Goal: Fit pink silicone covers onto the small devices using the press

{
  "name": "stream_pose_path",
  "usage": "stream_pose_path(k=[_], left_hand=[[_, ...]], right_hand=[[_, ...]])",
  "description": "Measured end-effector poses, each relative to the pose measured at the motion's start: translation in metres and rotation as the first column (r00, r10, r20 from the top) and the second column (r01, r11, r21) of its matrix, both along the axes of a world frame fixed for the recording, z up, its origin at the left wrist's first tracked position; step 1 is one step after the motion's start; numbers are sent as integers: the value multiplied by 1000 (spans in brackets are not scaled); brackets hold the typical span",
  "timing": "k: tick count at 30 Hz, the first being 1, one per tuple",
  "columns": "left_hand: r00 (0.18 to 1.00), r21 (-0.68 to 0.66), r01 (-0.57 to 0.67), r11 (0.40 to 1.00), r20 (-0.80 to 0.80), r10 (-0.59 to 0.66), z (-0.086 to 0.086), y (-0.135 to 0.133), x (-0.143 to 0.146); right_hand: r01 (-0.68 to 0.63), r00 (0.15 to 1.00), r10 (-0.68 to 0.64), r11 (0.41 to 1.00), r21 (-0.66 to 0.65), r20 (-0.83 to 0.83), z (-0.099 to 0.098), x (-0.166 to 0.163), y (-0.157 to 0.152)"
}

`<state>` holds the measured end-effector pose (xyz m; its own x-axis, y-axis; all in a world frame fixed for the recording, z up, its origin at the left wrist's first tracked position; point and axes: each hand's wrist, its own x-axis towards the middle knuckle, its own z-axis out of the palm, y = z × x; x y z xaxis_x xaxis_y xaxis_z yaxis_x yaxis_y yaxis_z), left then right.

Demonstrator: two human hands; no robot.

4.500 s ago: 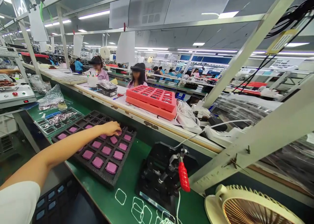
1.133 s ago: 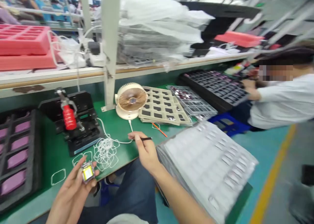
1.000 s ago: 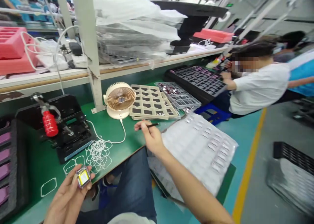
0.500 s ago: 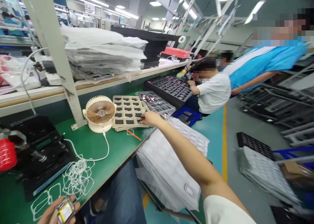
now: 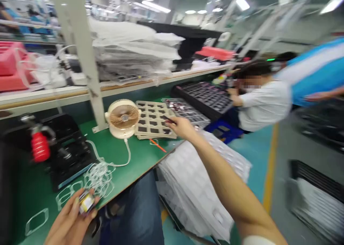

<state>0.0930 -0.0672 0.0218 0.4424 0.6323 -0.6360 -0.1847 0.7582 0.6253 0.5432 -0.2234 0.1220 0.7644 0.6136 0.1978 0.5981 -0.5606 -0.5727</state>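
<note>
My left hand (image 5: 71,216), low at the left by the bench edge, grips a small rectangular electronic module (image 5: 86,202) with a yellow and white inside and a dark rim. Just beyond it lies a tangled heap of thin white rounded frames (image 5: 99,178), and one loose white frame (image 5: 37,221) is farther left. Reaching out over a beige compartment tray (image 5: 158,109), my right hand (image 5: 184,127) has its fingers closed on a slim dark tool (image 5: 170,119), blurred, its tip pointing at the tray. Several tray pockets hold flat dark pieces.
A beige fan (image 5: 123,119) stands left of the tray; an orange stick (image 5: 158,145) lies in front. A black fixture with a red handle (image 5: 40,146) is at left. White trays (image 5: 193,180) are stacked beside my leg. A co-worker in white (image 5: 264,101) sits beyond.
The view has swung, shifting the scene mostly rightward. My right hand has lifted from the tray's right edge, the dark tool now showing clearly. My left hand still holds the module, now more fully in view.
</note>
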Motion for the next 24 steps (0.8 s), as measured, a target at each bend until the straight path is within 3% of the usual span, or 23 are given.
stream_pose_path(k=[3,4,5,7,9,11,14,20,24], left_hand=[[984,102,-117,988,144,101,20,-4,21],[971,136,-152,979,207,122,22,-2,27],[958,168,-187,968,248,142,22,1,31],[939,236,-252,938,294,179,20,7,35],[930,296,-301,906,303,210,19,9,31],[926,322,-318,892,306,220,20,9,25],[922,309,-321,895,317,221,21,8,15],[911,373,-359,856,339,234,18,9,7],[920,451,-355,819,323,221,12,9,8]], right_hand=[[-104,988,119,985,141,-102,-27,-74,23],[-177,959,215,964,199,-185,-39,-106,32],[-187,878,308,925,331,-366,-52,-141,41],[-169,581,446,884,436,-680,-74,-209,58],[-95,276,475,878,468,-835,-88,-266,75],[-36,105,486,874,485,-868,-95,-303,90],[0,39,514,857,515,-857,-97,-324,106],[57,-26,516,856,514,-856,-99,-333,111],[97,-151,535,845,526,-831,-99,-335,112]])
